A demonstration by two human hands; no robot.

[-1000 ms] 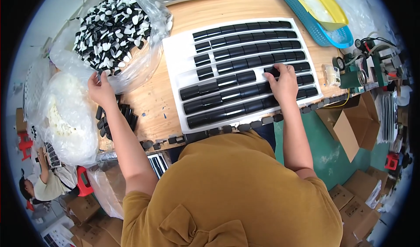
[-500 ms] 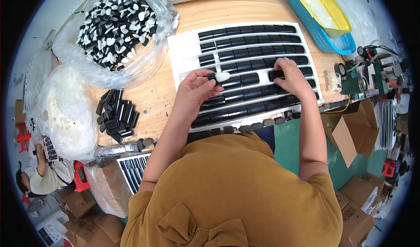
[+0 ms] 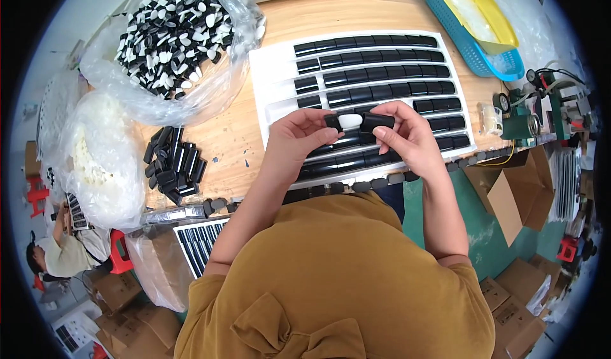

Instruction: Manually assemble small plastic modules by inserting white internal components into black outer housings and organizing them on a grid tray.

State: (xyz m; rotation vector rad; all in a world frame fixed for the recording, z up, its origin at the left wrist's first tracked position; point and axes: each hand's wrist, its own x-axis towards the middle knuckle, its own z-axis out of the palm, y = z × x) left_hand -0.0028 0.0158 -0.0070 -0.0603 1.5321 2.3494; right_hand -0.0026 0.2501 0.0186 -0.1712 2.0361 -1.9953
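Head view: I see the left hand (image 3: 294,139) closed in a pinch, thumb and fingers together on the black end of a small black-and-white piece (image 3: 349,122), whose white oval end points to three o'clock. Facing it, the right hand (image 3: 412,141) is clamped between thumb and fingers on a larger black piece (image 3: 377,123). From here I cannot tell whether the white end touches that black piece or lies just beside it.

Both pieces are held above a white tray (image 3: 273,66), which carries curved rows of glossy black pieces (image 3: 388,74). It lies on a wooden table (image 3: 318,12).

Taking the hands as my clock's centre, with twelve at the top, a big heap of black-and-white pieces (image 3: 172,38) sits at ten on clear plastic (image 3: 245,73). Between eight and nine lies a loose pile of black pieces (image 3: 173,165); beyond it, near nine, rests a clear bag with whitish contents (image 3: 92,162). At two I have a blue basket (image 3: 468,44) with a yellow container (image 3: 487,44) in it, at three a green device (image 3: 517,124), and around four an open carton (image 3: 525,197). Far out at eight, a co-worker (image 3: 63,257) shows.
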